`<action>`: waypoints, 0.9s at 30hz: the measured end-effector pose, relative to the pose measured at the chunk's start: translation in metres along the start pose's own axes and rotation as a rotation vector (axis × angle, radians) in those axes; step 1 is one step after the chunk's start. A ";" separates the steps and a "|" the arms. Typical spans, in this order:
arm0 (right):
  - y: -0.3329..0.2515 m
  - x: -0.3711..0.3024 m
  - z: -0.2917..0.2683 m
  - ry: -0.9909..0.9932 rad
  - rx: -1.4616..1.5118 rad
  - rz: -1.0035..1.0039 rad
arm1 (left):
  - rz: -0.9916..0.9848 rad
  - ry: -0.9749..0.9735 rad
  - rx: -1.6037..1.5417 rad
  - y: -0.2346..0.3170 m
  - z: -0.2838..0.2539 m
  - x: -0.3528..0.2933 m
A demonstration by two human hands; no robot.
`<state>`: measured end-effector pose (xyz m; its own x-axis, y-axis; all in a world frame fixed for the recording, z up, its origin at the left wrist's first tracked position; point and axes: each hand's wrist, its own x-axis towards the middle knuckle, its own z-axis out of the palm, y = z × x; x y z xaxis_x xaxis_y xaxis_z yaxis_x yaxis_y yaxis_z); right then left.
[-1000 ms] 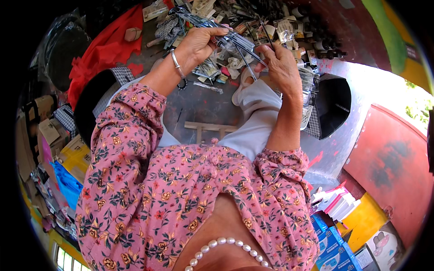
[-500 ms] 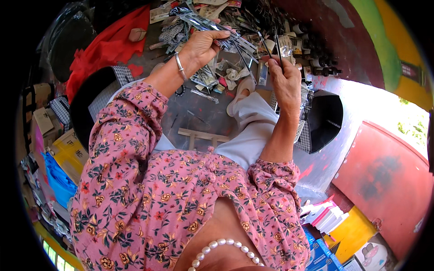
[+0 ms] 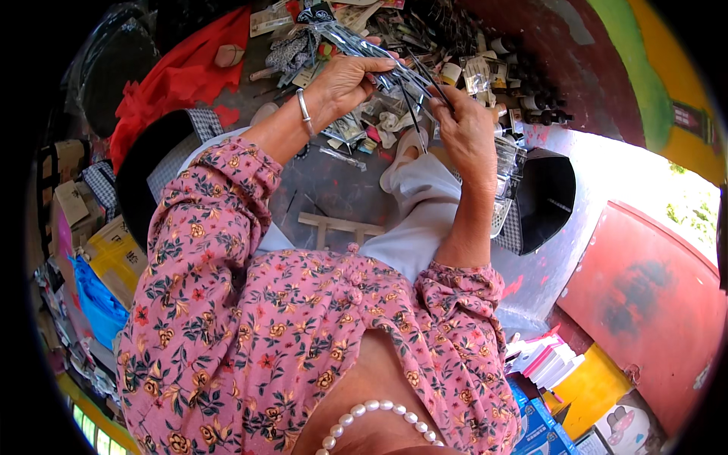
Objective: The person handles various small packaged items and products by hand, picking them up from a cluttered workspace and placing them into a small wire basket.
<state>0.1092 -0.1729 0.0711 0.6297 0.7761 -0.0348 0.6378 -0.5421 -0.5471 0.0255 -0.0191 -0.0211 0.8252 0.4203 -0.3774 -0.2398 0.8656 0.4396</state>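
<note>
My left hand (image 3: 345,82) is closed around a bundle of slim clear plastic packets (image 3: 343,38), with its thumb lying across them. The packets slant from upper left to lower right. A thin dark stick (image 3: 412,108) hangs down below the bundle. At the bundle's right end is my right hand (image 3: 469,135), its fingers pinched on thin dark pencil-like sticks (image 3: 425,70). Their exact kind is too small to tell. The right fingertips meet or nearly meet the packets; I cannot tell which.
A heap of small packets and wrappers (image 3: 345,130) spreads over the floor beyond my knees. Dark bottles (image 3: 540,104) line the right wall. Black bins with checked lining (image 3: 547,201) stand on both sides. A wooden frame (image 3: 341,225) lies between my legs. Cartons (image 3: 117,250) are stacked left.
My right hand has moved left, bringing its dark sticks from apart to the bundle's right end. My left hand has shifted slightly right with the packets.
</note>
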 end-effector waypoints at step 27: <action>-0.029 0.014 0.030 0.736 0.697 -0.253 | -0.067 -0.032 -0.269 -0.002 0.004 -0.004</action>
<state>0.0864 -0.1367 0.0618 0.7774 0.3259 0.5379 0.5386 0.0966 -0.8370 0.0252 -0.0238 -0.0171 0.8587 0.3541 -0.3706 -0.3076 0.9343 0.1801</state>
